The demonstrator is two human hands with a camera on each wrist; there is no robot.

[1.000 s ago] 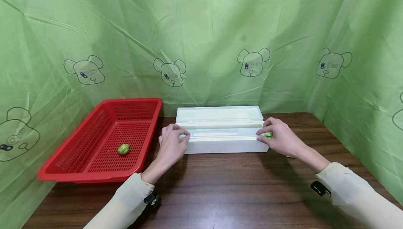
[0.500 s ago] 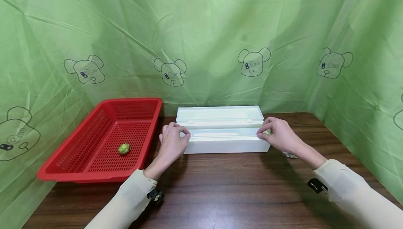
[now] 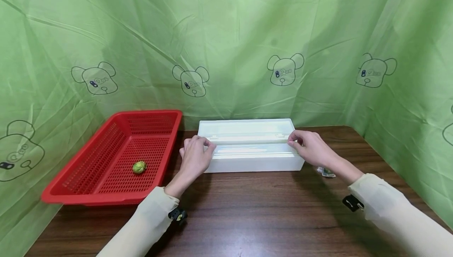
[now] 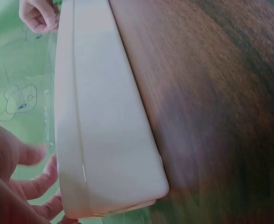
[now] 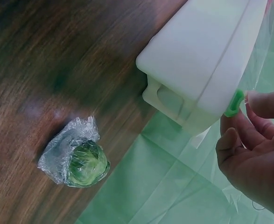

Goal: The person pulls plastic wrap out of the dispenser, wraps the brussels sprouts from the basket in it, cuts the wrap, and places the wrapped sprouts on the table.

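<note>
A long white cling film dispenser point(image 3: 253, 164) stands on the table with its lid point(image 3: 246, 125) raised. My left hand point(image 3: 195, 156) is at its left end, with thumb and index finger pinching an edge of clear cling film point(image 4: 48, 114). At the other end my right hand point(image 3: 313, 147) pinches the film between thumb and index finger. Between the hands, the film stretches along the top of the dispenser, shiny and hard to trace. A green slide cutter point(image 5: 234, 103) sits at the dispenser's right end, beside the right fingertips; in the head view that hand hides it.
On the left stands a red perforated basket point(image 3: 124, 199) holding one small green sprout point(image 3: 139, 167). Right of the dispenser, a film-wrapped sprout point(image 5: 86, 163) lies on the dark wooden table point(image 3: 247, 213). Green cloth point(image 3: 233, 44) hangs behind and at both sides.
Both hands have shifted slightly: the right up and to the left, the left a little up and to the right. The wrapped sprout has come into view beneath the right wrist.
</note>
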